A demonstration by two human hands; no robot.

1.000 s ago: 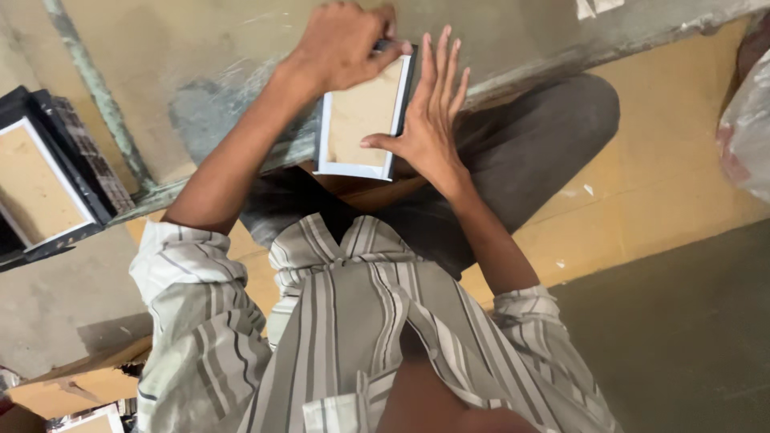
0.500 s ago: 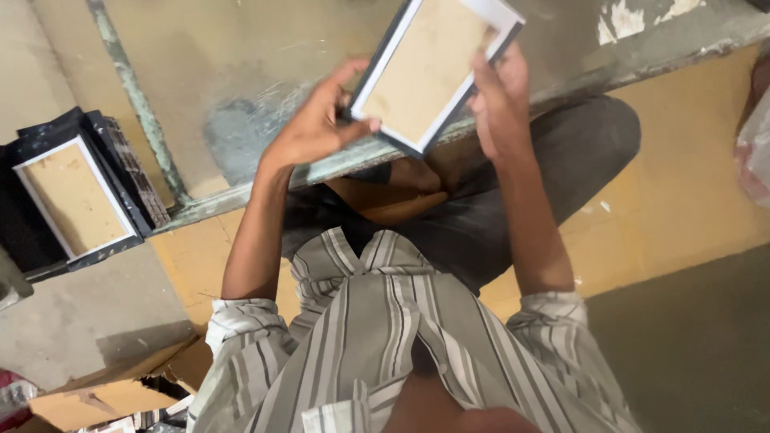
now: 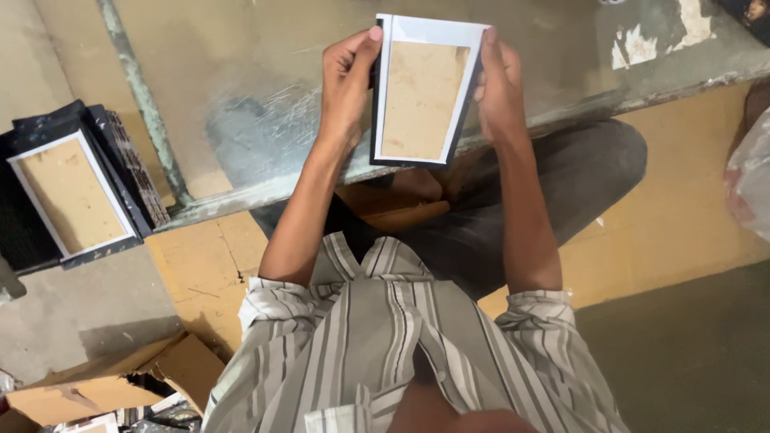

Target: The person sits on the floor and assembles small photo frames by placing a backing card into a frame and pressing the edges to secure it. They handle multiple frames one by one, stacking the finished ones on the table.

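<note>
Torn brown cardboard box [image 3: 96, 385], flaps open, well below and to the left of the left hand [image 3: 346, 80], by the picture's lower left corner. Crinkled pale plastic bag [image 3: 750, 180], partly cut off by the edge, well to the right of the right hand [image 3: 499, 84]. No labels, signs or screens visible.

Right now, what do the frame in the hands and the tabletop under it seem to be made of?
Frame: matte brown fibreboard back, judging by its mottled tan face, with a smooth white border, perhaps paper. The left hand and right hand grip its sides. Tabletop: likely glass, scratched, see-through, greenish edge.
</note>
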